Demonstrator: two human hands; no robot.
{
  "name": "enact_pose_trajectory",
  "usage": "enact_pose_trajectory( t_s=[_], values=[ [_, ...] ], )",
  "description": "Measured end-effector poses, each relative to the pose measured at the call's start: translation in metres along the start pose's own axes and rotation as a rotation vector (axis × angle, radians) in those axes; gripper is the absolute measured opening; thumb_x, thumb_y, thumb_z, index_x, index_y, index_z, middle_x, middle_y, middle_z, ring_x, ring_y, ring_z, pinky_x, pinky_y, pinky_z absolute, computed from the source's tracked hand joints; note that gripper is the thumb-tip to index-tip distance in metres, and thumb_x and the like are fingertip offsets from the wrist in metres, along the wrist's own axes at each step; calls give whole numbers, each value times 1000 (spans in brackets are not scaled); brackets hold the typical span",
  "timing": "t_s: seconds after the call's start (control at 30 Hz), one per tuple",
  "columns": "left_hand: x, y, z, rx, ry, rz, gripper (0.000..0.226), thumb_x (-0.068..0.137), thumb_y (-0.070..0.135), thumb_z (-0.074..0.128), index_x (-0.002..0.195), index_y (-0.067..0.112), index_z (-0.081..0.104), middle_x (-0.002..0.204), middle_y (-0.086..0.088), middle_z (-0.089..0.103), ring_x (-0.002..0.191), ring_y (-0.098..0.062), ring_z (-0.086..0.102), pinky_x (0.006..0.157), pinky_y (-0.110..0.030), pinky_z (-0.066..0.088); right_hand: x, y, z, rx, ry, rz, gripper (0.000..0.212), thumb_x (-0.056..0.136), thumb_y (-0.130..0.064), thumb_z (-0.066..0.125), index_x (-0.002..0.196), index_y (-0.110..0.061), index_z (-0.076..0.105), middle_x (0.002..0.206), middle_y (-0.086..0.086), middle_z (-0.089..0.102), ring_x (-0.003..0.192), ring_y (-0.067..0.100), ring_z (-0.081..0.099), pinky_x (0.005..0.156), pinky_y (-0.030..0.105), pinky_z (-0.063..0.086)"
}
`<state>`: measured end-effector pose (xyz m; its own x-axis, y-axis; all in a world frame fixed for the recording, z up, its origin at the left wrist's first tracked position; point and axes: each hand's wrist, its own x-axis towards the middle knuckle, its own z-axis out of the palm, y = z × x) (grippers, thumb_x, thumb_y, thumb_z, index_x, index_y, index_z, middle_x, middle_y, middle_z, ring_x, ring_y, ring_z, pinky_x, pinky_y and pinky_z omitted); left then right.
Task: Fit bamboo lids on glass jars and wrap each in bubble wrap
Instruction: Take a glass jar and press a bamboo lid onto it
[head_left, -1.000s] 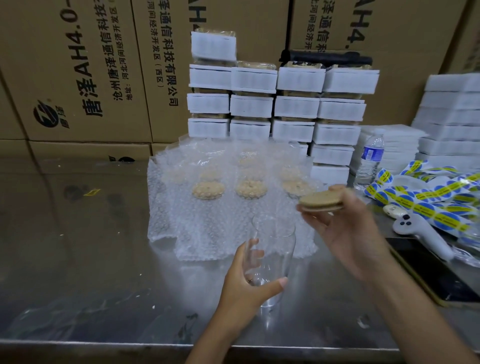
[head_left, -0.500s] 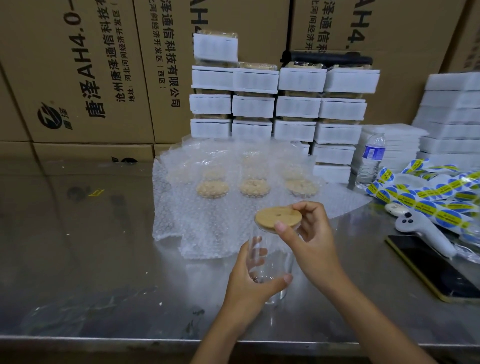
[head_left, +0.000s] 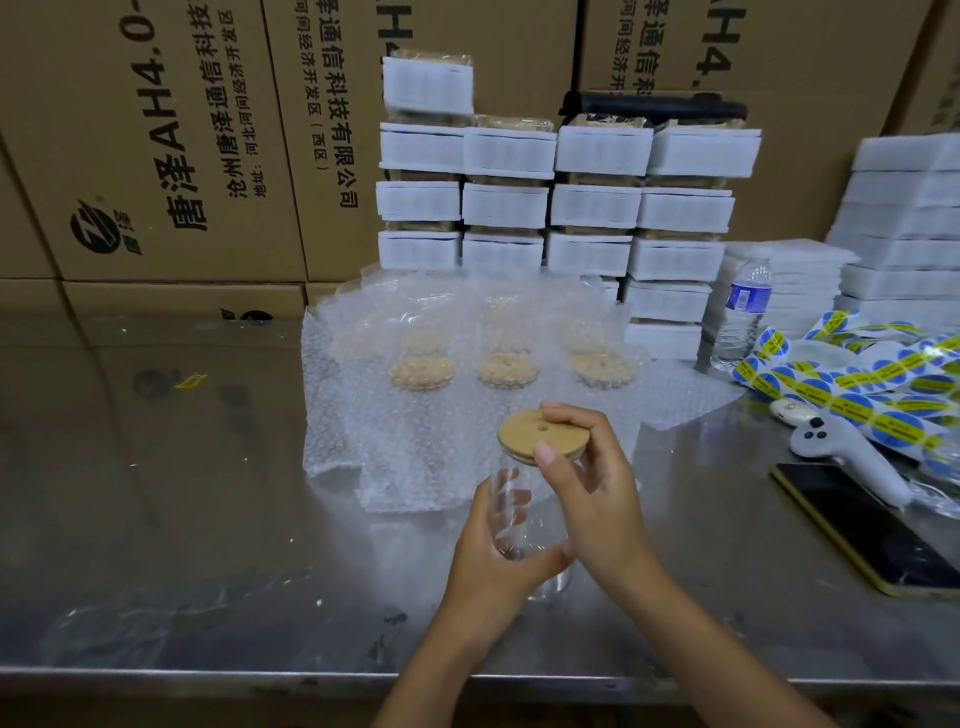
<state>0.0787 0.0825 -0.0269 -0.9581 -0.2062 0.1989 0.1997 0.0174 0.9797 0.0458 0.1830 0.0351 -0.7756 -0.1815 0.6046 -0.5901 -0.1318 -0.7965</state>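
Glass jar (head_left: 524, 525): upright on the steel table (head_left: 208, 545), near the front edge, just in front of the bubble wrap – clear, hard to see its outline.
Bamboo lid (head_left: 537, 435): round, small hole near centre, sitting on the jar mouth; whether fully seated, cannot tell.
Left hand (head_left: 493, 566): fingers and thumb curled round the lower jar body, gripping it.
Right hand (head_left: 592, 493): thumb and fingertips pinch the lid rim from the right side – narrow grip, nothing else in it.
Bubble wrap (head_left: 415, 457): loose sheet spread behind the jar; wrapped jars (head_left: 506, 364) with lids showing through sit in rows on it.
White foam-wrapped packs (head_left: 592, 208): stacked against cardboard boxes (head_left: 156, 156) at the back.
Right side: water bottle (head_left: 740, 317), sticker strips (head_left: 852, 384), white controller (head_left: 847, 452), phone (head_left: 862, 525) flat on the table.
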Motion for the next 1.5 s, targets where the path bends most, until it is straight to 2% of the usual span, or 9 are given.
enact_pose_trajectory(
  t_s=[0.2, 0.43, 0.6, 0.67, 0.77, 0.87, 1.13, 1.33, 1.5],
  values=[
    [3, -1, 0, -2, 0, -7, 86, 56, 42, 84, 132, 39, 44, 126, 11, 59, 119, -7, 56, 94, -36, 54, -4, -1, 7, -28, 54, -10, 24, 78, -28, 63, 101, -28, 56, 120, -11, 57, 114, 2, 56, 93, 18, 47],
    [-5, -1, 0, 20, 13, 12, 87, 50, 50, 83, 128, 47, 42, 121, 18, 58, 113, 3, 55, 76, -11, 50, -3, 1, -16, -63, -43, -9, 37, 78, -48, 59, 112, -35, 54, 115, -24, 60, 112, 1, 57, 93, 15, 44],
    [-5, 1, -3, -1, 6, 16, 88, 48, 48, 83, 127, 45, 43, 120, 18, 58, 107, 7, 57, 75, -10, 50, 22, 23, -65, -174, 342, -32, 17, 86, -25, 62, 99, -33, 56, 105, -13, 61, 101, 1, 57, 86, 9, 41],
    [-4, 0, -3, -20, -2, 8, 87, 48, 46, 84, 125, 46, 44, 117, 20, 60, 108, 6, 58, 77, -14, 51, 41, 42, -92, -340, 436, 56, 23, 86, -12, 65, 100, -26, 55, 104, -15, 55, 102, 4, 52, 95, 20, 40],
    [-5, -2, -3, -34, -4, 8, 87, 47, 43, 85, 125, 43, 46, 114, 23, 62, 108, 4, 59, 79, -16, 52, 71, 77, -132, -666, 345, 243, 29, 84, -6, 65, 112, -8, 59, 118, 5, 56, 118, 25, 47, 104, 38, 33],
    [-3, -5, -3, -19, -5, 20, 87, 47, 42, 85, 124, 44, 45, 116, 25, 62, 111, 4, 58, 81, -17, 52, 94, 104, -160, -886, 166, 406, 39, 84, -7, 64, 122, 2, 57, 127, 22, 56, 122, 35, 47, 103, 37, 33],
    [4, -14, -4, 5, -40, 62, 77, 45, 33, 88, 112, 52, 54, 115, 19, 64, 112, -5, 61, 80, -25, 54, 119, 138, -172, -1104, -67, 579, 57, 91, -27, 59, 143, -16, 40, 124, 18, 60, 119, 34, 51, 100, 42, 42],
    [12, -7, -2, 9, -110, 133, 75, 51, 29, 83, 114, 56, 54, 115, 16, 64, 114, -7, 59, 81, -26, 50, 131, 153, -160, -1276, -65, 543, 51, 92, -41, 54, 140, -27, 43, 134, 7, 54, 127, 29, 43, 101, 41, 39],
    [14, -7, -3, -1, -99, 115, 74, 48, 27, 84, 115, 47, 56, 114, 16, 65, 112, -5, 60, 80, -21, 52, 136, 154, -157, -1386, -8, 501, 25, 92, -36, 53, 111, -29, 68, 114, 6, 64, 117, 26, 45, 93, 38, 35]
  ],
)
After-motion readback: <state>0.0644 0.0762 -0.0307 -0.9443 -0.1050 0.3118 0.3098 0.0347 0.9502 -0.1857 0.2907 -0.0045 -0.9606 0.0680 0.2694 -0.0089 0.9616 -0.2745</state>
